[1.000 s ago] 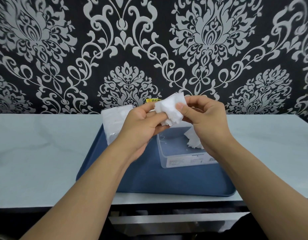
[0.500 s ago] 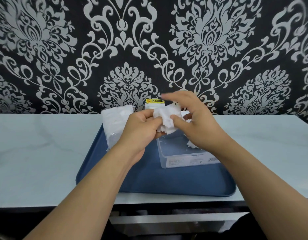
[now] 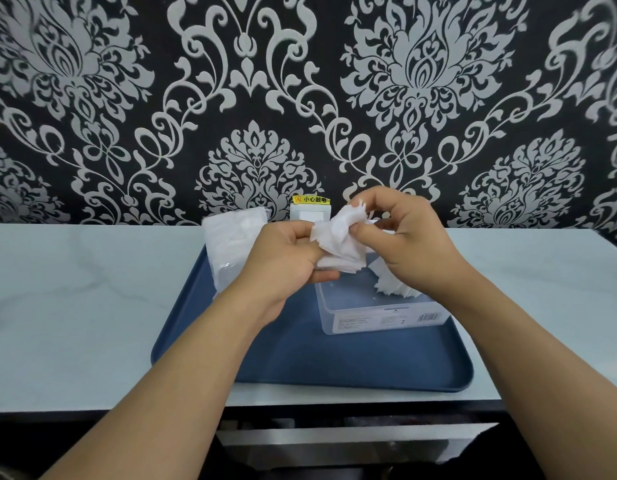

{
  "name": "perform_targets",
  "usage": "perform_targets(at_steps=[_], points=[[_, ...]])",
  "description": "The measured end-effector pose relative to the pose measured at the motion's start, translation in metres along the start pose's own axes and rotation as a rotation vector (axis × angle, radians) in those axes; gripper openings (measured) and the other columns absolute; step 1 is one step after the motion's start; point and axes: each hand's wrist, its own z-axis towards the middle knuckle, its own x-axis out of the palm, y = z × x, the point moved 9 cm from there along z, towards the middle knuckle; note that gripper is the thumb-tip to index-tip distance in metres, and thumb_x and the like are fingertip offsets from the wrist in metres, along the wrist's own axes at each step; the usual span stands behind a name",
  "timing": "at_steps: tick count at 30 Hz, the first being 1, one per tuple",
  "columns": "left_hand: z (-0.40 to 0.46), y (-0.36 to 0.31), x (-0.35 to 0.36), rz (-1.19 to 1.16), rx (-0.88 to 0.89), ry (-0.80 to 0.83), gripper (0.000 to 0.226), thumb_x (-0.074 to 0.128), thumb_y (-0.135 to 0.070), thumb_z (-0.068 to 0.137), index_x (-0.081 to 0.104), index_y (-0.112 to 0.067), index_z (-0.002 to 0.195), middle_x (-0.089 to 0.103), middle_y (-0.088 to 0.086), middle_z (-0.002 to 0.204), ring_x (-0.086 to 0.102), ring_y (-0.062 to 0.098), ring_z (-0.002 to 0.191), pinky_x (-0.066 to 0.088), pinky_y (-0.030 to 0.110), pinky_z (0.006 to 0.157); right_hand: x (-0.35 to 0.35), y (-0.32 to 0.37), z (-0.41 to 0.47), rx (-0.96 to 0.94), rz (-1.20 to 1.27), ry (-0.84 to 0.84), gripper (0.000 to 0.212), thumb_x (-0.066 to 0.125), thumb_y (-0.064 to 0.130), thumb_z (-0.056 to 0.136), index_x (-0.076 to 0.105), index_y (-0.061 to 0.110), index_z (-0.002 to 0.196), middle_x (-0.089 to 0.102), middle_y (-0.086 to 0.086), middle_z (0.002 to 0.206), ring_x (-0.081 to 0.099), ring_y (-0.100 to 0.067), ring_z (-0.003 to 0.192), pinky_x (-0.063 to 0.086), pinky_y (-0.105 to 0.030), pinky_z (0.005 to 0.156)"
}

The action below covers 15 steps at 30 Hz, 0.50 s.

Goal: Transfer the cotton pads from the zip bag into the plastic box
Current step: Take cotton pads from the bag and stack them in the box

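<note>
soft fibrous cotton pads (image 3: 338, 244); clear glossy plastic box (image 3: 380, 315).

Wall: black wallpaper (image 3: 310, 109) with a large silver-grey damask pattern of medallions and scrolling leaves, filling the whole upper half of the view.
Wall fitting: a white socket plate (image 3: 310, 213) low on the wall, just above the bench's back edge, with a yellow warning sticker (image 3: 311, 199) printed in Chinese characters across its top.
Bench: a pale, faintly veined marble-look bench (image 3: 75, 306) running the full width, its back edge meeting the wall.
Bench front: a dark edge below the top, with a grey metal drawer front (image 3: 355, 441) beneath it.
Light: even and soft, with a mild sheen on the benchtop.
</note>
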Motion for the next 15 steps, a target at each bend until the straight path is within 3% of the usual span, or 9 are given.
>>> perform_targets(at_steps=[3, 6, 9, 15], points=[[0.0, -0.001, 0.003, 0.025, 0.004, 0.04, 0.022, 0.061, 0.001, 0.095, 0.075, -0.014, 0.089, 0.079, -0.001, 0.081, 0.076, 0.011, 0.075, 0.061, 0.022, 0.064, 0.0, 0.001, 0.0, 0.003, 0.031, 0.057, 0.022, 0.06, -0.007, 0.089, 0.069, 0.013, 0.092, 0.067, 0.001, 0.086, 0.055, -0.004, 0.071, 0.046, -0.017, 0.066], [-0.001, -0.002, 0.003, 0.03, -0.017, 0.086, 0.021, 0.057, -0.003, 0.099, 0.075, -0.012, 0.093, 0.08, 0.005, 0.09, 0.076, 0.014, 0.078, 0.062, 0.024, 0.067, 0.006, -0.008, -0.002, 0.062, 0.04, 0.163, 0.019, 0.061, -0.001, 0.092, 0.073, 0.01, 0.1, 0.069, -0.015, 0.091, 0.055, -0.023, 0.072, 0.046, -0.037, 0.067], [-0.002, -0.002, 0.004, 0.042, -0.011, 0.134, 0.024, 0.053, -0.005, 0.102, 0.075, -0.012, 0.099, 0.079, 0.009, 0.099, 0.076, 0.015, 0.085, 0.062, 0.023, 0.071, 0.004, -0.01, -0.003, 0.052, -0.009, 0.147, 0.017, 0.063, 0.001, 0.093, 0.073, 0.009, 0.104, 0.071, -0.016, 0.093, 0.059, -0.021, 0.073, 0.052, -0.047, 0.068], [-0.002, -0.001, 0.004, 0.053, 0.011, 0.158, 0.023, 0.052, -0.006, 0.103, 0.074, -0.009, 0.106, 0.079, 0.01, 0.103, 0.076, 0.018, 0.091, 0.062, 0.023, 0.074, 0.001, -0.01, -0.003, 0.038, -0.063, 0.14, 0.019, 0.065, 0.001, 0.092, 0.075, 0.01, 0.105, 0.075, -0.006, 0.094, 0.066, -0.028, 0.083, 0.056, -0.041, 0.078]])
